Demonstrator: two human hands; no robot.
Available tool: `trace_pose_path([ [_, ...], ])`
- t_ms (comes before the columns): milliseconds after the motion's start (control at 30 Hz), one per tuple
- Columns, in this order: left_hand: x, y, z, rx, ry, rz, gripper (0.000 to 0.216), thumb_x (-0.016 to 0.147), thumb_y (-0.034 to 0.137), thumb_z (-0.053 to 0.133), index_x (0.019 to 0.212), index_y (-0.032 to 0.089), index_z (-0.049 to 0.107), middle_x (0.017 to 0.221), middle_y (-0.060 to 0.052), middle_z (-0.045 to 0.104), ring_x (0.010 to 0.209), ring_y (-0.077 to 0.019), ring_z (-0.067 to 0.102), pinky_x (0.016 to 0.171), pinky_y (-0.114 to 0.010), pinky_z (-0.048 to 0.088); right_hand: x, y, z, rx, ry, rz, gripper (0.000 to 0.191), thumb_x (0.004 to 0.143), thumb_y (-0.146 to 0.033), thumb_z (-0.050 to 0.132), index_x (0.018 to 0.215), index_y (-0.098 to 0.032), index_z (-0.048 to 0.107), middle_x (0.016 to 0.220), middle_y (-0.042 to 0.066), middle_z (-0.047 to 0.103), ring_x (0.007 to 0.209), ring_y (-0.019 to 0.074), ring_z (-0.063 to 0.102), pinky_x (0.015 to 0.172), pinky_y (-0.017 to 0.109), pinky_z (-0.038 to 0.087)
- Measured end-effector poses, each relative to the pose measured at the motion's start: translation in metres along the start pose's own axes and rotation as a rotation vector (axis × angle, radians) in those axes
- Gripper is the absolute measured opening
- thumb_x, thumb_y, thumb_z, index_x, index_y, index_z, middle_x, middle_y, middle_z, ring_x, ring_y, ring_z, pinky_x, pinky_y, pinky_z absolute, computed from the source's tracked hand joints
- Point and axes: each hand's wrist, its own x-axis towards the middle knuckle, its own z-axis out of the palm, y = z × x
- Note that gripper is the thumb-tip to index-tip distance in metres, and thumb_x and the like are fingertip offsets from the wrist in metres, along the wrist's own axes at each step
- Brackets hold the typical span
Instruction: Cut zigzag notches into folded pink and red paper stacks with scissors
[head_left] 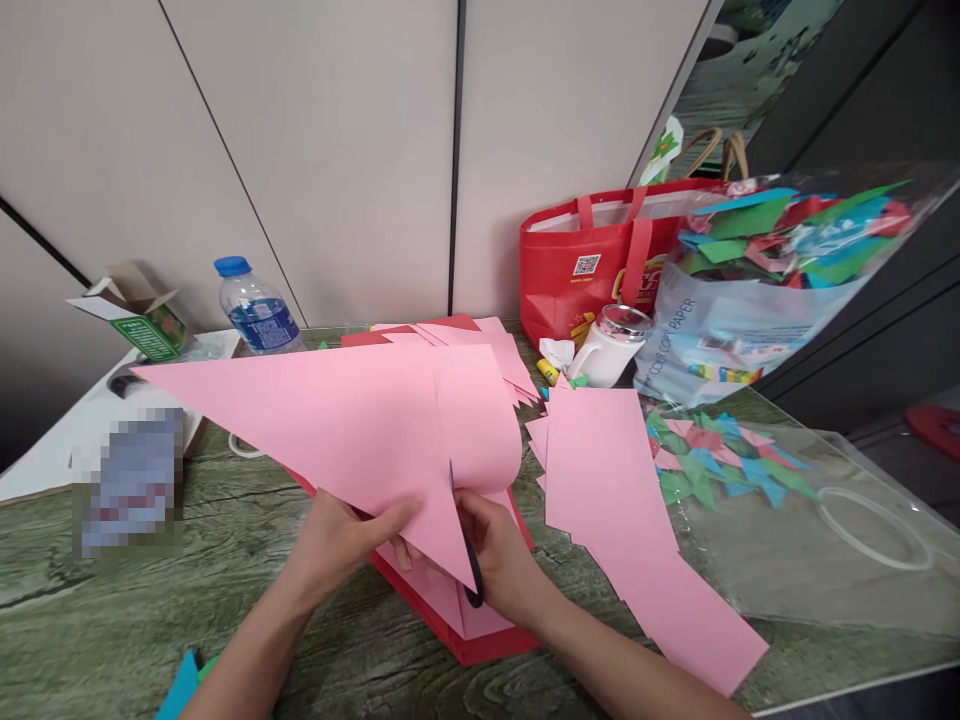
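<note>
Forearms [259,635] are spanning the foreground of the head view. The right hand [501,548] is gripping scissors [476,583], their long axis pointing forward into the pink sheet [352,430], which is spreading mostly to their left above the counter [52,625]; the left hand [337,540] is pinching its near edge, thumb on top.

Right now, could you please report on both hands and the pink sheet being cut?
Left hand gripping pink sheet. Right hand on black-handled scissors, blade at the sheet. Red paper underneath, possibly in the way.
</note>
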Motion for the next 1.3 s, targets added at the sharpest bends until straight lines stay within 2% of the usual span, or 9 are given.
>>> trace_pose_path([
  [367, -0.001, 0.001, 0.002, -0.047, 0.001, -0.022, 0.021, 0.065, 0.026, 0.069, 0.046, 0.018, 0.066, 0.038, -0.003, 0.063, 0.034, -0.0188, 0.058, 0.038, -0.027, 0.049, 0.000, 0.004, 0.000, 0.024, 0.036, 0.052, 0.019, 0.059, -0.016, 0.074, 0.073, -0.016, 0.061, 0.067, 0.001, 0.067, 0.064, 0.0171, 0.061, 0.056, 0.026, 0.046],
  [633, -0.001, -0.003, 0.000, -0.052, -0.021, -0.049, 0.021, 0.067, 0.026, 0.068, 0.048, 0.017, 0.065, 0.039, -0.002, 0.063, 0.035, -0.0165, 0.059, 0.040, -0.025, 0.048, 0.000, 0.004, 0.001, 0.047, 0.077, 0.121, 0.019, 0.055, -0.017, 0.074, 0.067, -0.016, 0.060, 0.053, -0.005, 0.061, 0.041, 0.0070, 0.045, 0.041, 0.019, 0.036],
  [833, -0.001, -0.003, 0.000, -0.055, -0.004, -0.055, 0.022, 0.065, 0.028, 0.069, 0.046, 0.018, 0.065, 0.038, -0.003, 0.063, 0.034, -0.0184, 0.057, 0.039, -0.028, 0.048, 0.000, 0.004, 0.003, 0.063, 0.121, 0.185, 0.022, 0.053, -0.024, 0.075, 0.063, -0.017, 0.056, 0.047, -0.007, 0.054, 0.039, 0.0068, 0.043, 0.038, 0.018, 0.036],
  [967, -0.001, -0.007, -0.003, 0.010, -0.025, -0.020, 0.025, 0.070, 0.031, 0.065, 0.048, 0.018, 0.064, 0.040, -0.004, 0.063, 0.039, -0.0191, 0.059, 0.044, -0.029, 0.049, 0.000, 0.004, 0.002, 0.038, 0.128, 0.196, 0.022, 0.053, -0.026, 0.074, 0.064, -0.017, 0.057, 0.046, -0.006, 0.052, 0.039, 0.0075, 0.043, 0.037, 0.018, 0.034],
  [1067, 0.001, -0.007, -0.006, -0.063, 0.058, 0.031, 0.015, 0.070, 0.031, 0.066, 0.065, 0.017, 0.066, 0.048, -0.002, 0.066, 0.043, -0.0177, 0.059, 0.045, -0.028, 0.049, 0.000, 0.006, 0.000, 0.013, 0.133, 0.193, 0.022, 0.052, -0.024, 0.074, 0.067, -0.017, 0.059, 0.046, -0.007, 0.052, 0.039, 0.0072, 0.042, 0.038, 0.019, 0.034],
  [1133, 0.003, -0.004, -0.009, -0.180, 0.163, 0.060, 0.019, 0.067, 0.032, 0.069, 0.075, 0.016, 0.066, 0.058, -0.001, 0.068, 0.047, -0.0162, 0.059, 0.046, -0.027, 0.050, 0.001, 0.007, -0.001, 0.002, 0.146, 0.201, 0.023, 0.051, -0.023, 0.073, 0.066, -0.017, 0.058, 0.046, -0.007, 0.052, 0.038, 0.0070, 0.042, 0.037, 0.018, 0.034],
  [1233, 0.006, 0.000, -0.012, -0.279, 0.289, 0.067, 0.026, 0.063, 0.034, 0.072, 0.081, 0.016, 0.065, 0.069, -0.002, 0.069, 0.052, -0.0156, 0.060, 0.048, -0.027, 0.052, 0.000, 0.007, -0.002, -0.008, 0.152, 0.221, 0.022, 0.051, -0.022, 0.072, 0.064, -0.017, 0.055, 0.046, -0.007, 0.052, 0.038, 0.0069, 0.043, 0.036, 0.018, 0.033],
  [1300, 0.006, 0.002, -0.014, -0.256, 0.298, 0.055, 0.027, 0.062, 0.033, 0.072, 0.081, 0.015, 0.065, 0.069, -0.002, 0.068, 0.053, -0.0163, 0.060, 0.048, -0.028, 0.053, 0.000, 0.006, -0.002, -0.016, 0.142, 0.226, 0.020, 0.054, -0.023, 0.070, 0.065, -0.017, 0.055, 0.044, -0.007, 0.052, 0.037, 0.0071, 0.043, 0.036, 0.018, 0.033],
])
